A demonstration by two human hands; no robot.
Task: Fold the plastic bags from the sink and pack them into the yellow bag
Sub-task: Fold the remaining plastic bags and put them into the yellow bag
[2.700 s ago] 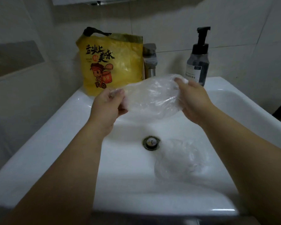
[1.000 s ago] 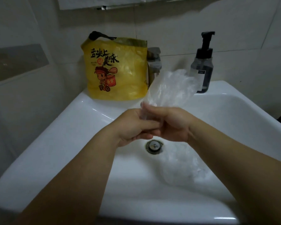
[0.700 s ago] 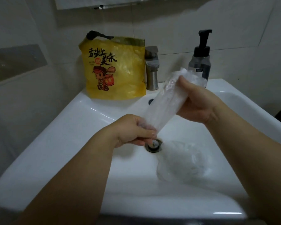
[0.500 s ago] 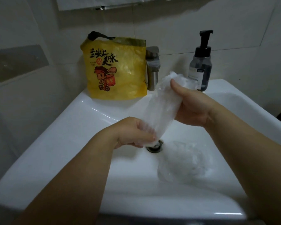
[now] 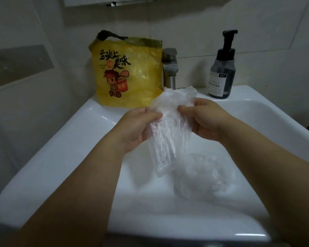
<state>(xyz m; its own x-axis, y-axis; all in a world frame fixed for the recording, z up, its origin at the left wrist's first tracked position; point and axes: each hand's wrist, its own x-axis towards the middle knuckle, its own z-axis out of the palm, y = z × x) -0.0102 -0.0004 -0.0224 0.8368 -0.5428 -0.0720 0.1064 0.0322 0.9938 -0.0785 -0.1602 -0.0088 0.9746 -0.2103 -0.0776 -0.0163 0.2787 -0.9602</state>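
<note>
A clear plastic bag (image 5: 166,132) is held above the sink (image 5: 78,139), gathered into 1 narrow strip. Its long axis runs from 12 o'clock to 6 o'clock, with the free end pointing down at 6. The upper part is pinched by the left hand (image 5: 137,127) at 9 o'clock and the right hand (image 5: 205,120) at 3 o'clock. A 2nd crumpled bag (image 5: 203,177) lies in the basin at 5 o'clock. The yellow bag (image 5: 127,75) stands upright on the rim at 11 o'clock.

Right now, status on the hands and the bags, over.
Left hand and right hand both pinch one clear bag, hanging over the sink. Second bag lies crumpled in it. Yellow bag upright behind, nothing between.
</note>
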